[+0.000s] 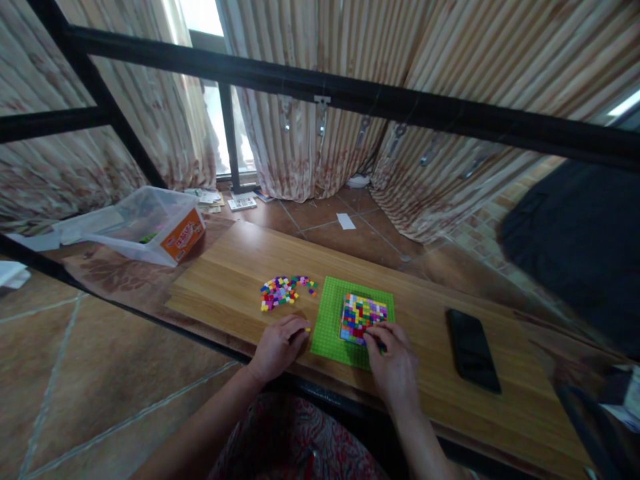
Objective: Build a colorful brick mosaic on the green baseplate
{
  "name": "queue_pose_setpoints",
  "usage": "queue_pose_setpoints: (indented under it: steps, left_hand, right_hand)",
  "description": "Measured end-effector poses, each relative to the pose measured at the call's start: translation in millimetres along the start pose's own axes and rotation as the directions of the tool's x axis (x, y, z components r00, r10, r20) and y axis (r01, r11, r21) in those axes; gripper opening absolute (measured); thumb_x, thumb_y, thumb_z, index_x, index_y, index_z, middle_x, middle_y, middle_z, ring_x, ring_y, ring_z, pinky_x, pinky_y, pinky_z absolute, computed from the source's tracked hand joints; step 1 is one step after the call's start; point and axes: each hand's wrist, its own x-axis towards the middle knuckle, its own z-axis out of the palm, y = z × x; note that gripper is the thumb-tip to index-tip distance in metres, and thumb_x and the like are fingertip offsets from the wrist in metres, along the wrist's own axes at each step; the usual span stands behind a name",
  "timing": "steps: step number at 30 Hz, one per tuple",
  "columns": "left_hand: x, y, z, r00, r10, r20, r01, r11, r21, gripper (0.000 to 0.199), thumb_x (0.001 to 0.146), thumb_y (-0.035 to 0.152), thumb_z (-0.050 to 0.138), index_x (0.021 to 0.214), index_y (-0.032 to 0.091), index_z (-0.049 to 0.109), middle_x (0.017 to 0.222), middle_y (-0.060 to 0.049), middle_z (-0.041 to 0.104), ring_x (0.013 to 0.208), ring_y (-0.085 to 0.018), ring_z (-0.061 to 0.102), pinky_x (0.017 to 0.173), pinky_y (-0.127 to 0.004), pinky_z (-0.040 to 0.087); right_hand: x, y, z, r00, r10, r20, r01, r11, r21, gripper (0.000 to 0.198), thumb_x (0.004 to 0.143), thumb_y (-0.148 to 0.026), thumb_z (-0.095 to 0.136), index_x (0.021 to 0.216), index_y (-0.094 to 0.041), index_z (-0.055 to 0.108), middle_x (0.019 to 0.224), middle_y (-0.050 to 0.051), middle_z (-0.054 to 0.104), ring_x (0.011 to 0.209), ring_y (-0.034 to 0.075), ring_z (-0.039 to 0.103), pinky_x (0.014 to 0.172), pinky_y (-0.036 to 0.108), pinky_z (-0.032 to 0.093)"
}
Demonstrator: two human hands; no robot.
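A green studded baseplate [327, 313] lies on the wooden board, bearing a squarish block of small multicoloured toy bricks [363, 310]. My right hand [395, 357] is at the block's near right corner, thumb and fingers pinched together against its top. Whatever sits between those fingertips is hidden. Just left of the baseplate, my left hand [279, 347] rests near the board's front edge with its fingers closed. A small yellow brick [307, 329] shows at its fingertips. Beyond that hand is a loose pile of mixed-colour bricks [283, 292].
A black phone [473, 350] lies on the wooden board [425, 313] at right. At left stands a clear plastic bin [135, 223] with an orange label. A black metal rail [350, 87] crosses ahead, curtains [310, 147] behind it. Papers lie on the tiled floor.
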Motion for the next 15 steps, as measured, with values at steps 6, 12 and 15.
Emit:
queue_pose_setpoints:
  steps: [6,12,15]
  left_hand:
    - [1.8,0.3,6.4,0.994,-0.033,-0.108,0.041,0.997,0.069,0.016,0.091,0.019,0.052,0.101,0.022,0.065,0.1,-0.004,0.07,0.093,-0.017,0.066,0.083,-0.03,0.054]
    - [2.6,-0.1,6.7,0.992,-0.03,-0.122,0.043,0.994,0.105,0.016,0.091,0.019,0.052,0.1,0.022,0.065,0.101,-0.005,0.071,0.095,-0.018,0.067,0.085,-0.032,0.055]
    - [2.2,0.3,6.6,0.992,-0.027,-0.121,0.041,0.993,0.11,0.017,0.091,0.019,0.052,0.102,0.022,0.065,0.102,-0.005,0.071,0.095,-0.018,0.067,0.085,-0.032,0.056]
  right_hand:
    - [3.3,0.9,3.2,1.0,0.025,0.015,-0.025,1.0,0.001,0.027,0.088,-0.039,0.054,0.081,-0.019,0.071,0.097,0.01,0.066,0.091,0.022,0.061,0.086,0.039,0.048]
    - [-0.8,1.9,4.2,0.999,0.033,-0.019,-0.032,0.998,0.062,0.027,0.087,-0.041,0.056,0.08,-0.019,0.071,0.095,0.009,0.065,0.09,0.022,0.061,0.086,0.039,0.048]
    - [-3.4,2.9,2.2,0.999,0.047,-0.022,-0.045,0.995,0.085,0.028,0.086,-0.043,0.059,0.084,-0.018,0.071,0.099,0.01,0.065,0.091,0.022,0.062,0.087,0.039,0.049]
